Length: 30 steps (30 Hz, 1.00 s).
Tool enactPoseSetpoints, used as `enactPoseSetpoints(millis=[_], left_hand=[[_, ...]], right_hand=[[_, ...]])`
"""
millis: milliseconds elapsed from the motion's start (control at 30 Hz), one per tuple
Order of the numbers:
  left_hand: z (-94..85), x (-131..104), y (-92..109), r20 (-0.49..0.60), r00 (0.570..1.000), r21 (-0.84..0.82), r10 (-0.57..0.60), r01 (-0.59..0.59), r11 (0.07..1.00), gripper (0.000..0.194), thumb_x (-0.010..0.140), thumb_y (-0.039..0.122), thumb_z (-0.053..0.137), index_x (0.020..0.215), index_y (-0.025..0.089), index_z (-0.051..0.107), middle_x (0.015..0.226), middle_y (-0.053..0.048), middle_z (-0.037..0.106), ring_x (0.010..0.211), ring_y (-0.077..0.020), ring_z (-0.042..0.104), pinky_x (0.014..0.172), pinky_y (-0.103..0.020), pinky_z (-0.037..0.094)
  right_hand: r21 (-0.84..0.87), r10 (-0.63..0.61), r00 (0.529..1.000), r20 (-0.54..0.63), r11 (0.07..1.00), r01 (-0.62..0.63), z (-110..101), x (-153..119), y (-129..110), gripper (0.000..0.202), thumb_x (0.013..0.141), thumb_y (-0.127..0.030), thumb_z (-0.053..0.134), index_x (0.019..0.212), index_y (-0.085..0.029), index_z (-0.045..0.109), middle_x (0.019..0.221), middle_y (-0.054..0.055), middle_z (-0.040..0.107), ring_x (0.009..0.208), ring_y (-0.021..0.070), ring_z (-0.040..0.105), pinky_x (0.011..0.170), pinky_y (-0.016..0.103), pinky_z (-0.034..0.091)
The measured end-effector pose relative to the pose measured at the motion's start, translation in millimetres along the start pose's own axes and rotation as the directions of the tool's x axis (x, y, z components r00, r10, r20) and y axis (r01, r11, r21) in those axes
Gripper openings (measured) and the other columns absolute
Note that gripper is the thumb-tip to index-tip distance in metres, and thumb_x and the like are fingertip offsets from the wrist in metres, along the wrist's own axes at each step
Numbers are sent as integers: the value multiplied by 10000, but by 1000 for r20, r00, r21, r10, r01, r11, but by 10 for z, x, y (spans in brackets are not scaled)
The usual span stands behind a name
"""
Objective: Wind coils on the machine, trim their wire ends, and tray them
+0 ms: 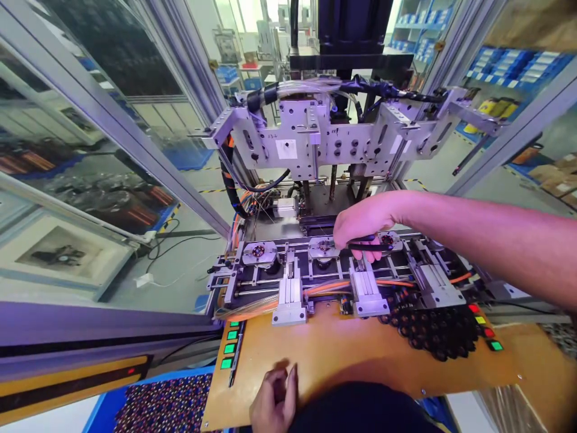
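My right hand [360,225] reaches in from the right, over the middle of the fixture row. Its fingers are wrapped round black-handled pliers [370,246], whose jaws are hidden behind the hand. Just left of it is a metal nest [323,246] holding a small round part. Another nest [259,252], also with a round part, lies further left, and a third round part [386,242] shows to the right of the hand. Low in the view, my left hand [273,400] rests over the tan tabletop [333,349], fingers loosely curled, thumb apart, nothing visible in it.
Above the fixtures hangs a metal plate [288,141] with cables. Silver slide blocks [290,300] line the front. Black round parts [435,331] are heaped at right, near lit buttons [496,346]. A pen-like rod [237,355] lies left; a blue bin [106,409] holds many small parts.
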<state>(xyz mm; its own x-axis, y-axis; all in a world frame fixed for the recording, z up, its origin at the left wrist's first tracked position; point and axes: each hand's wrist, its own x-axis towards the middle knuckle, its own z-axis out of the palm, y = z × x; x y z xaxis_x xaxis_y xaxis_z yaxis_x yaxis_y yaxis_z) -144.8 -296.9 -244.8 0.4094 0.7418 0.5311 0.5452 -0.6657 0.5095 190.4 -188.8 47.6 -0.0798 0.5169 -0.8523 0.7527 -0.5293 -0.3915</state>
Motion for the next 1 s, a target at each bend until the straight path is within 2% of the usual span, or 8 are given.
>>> enactPoseSetpoints(millis=[67, 367, 533, 667, 767, 867, 933, 1000], left_hand=[[9, 1, 28, -10, 999, -10, -44, 44, 999, 153, 877, 286, 636, 919, 153, 572, 702, -5, 669, 449, -60, 563, 488, -156, 473], [-17, 94, 27, 8, 1000, -19, 14, -14, 1000, 109, 909, 275, 576, 883, 170, 593, 696, -8, 693, 458, -67, 605, 494, -143, 488], [-40, 138, 65, -1, 999, -40, 44, -44, 998, 95, 915, 254, 563, 877, 173, 596, 723, -20, 714, 550, -87, 669, 560, -146, 522], [-50, 149, 61, 12, 999, -36, 43, -43, 998, 91, 912, 253, 570, 873, 175, 596, 715, -11, 711, 523, -78, 650, 543, -142, 514], [-57, 150, 51, 8, 999, -36, 48, -48, 998, 106, 911, 254, 571, 846, 176, 599, 680, 2, 693, 500, -74, 632, 529, -143, 502], [-55, 128, 44, 29, 998, -51, 56, -54, 997, 109, 910, 255, 574, 845, 176, 611, 697, -5, 697, 540, -84, 651, 557, -151, 508], [-42, 91, 41, 38, 999, -62, 21, -18, 998, 117, 910, 271, 581, 855, 177, 625, 713, -9, 700, 562, -93, 656, 576, -164, 511], [-20, 43, 38, 18, 999, -71, -36, 37, 997, 151, 915, 305, 576, 860, 179, 640, 719, -10, 701, 577, -105, 658, 599, -184, 513]], right_hand=[[-17, -4, 1000, 7, 1000, 5, 5, 14, -23, 179, 848, -210, 479, 849, -59, 575, 630, 38, 586, 471, 152, 613, 440, 254, 540], [-50, 25, 1000, 11, 998, -25, 8, 63, -69, 170, 869, -204, 486, 876, -56, 569, 660, 40, 589, 447, 147, 606, 426, 259, 535], [-13, 24, 1000, 8, 1000, -24, 8, 98, -63, 157, 850, -201, 480, 805, -72, 557, 628, 47, 584, 450, 171, 615, 429, 292, 544], [26, -41, 999, -28, 999, 41, 58, 103, -35, 128, 821, -186, 504, 736, -98, 542, 622, 36, 585, 437, 144, 590, 395, 249, 502], [73, -163, 984, -70, 983, 168, 68, -10, -2, 105, 827, -180, 506, 740, -129, 534, 676, 13, 608, 479, 101, 589, 429, 198, 492], [131, -267, 961, -66, 953, 274, -19, -218, 87, 90, 825, -217, 550, 779, -141, 568, 708, 5, 627, 502, 94, 596, 460, 192, 497], [120, -232, 972, -47, 964, 236, -122, -356, 207, 123, 802, -256, 602, 796, -133, 595, 687, 8, 627, 495, 108, 598, 458, 208, 504], [69, -126, 991, -37, 989, 128, -224, -464, 377, 170, 788, -290, 631, 797, -122, 611, 681, 18, 634, 506, 128, 611, 467, 229, 521]])
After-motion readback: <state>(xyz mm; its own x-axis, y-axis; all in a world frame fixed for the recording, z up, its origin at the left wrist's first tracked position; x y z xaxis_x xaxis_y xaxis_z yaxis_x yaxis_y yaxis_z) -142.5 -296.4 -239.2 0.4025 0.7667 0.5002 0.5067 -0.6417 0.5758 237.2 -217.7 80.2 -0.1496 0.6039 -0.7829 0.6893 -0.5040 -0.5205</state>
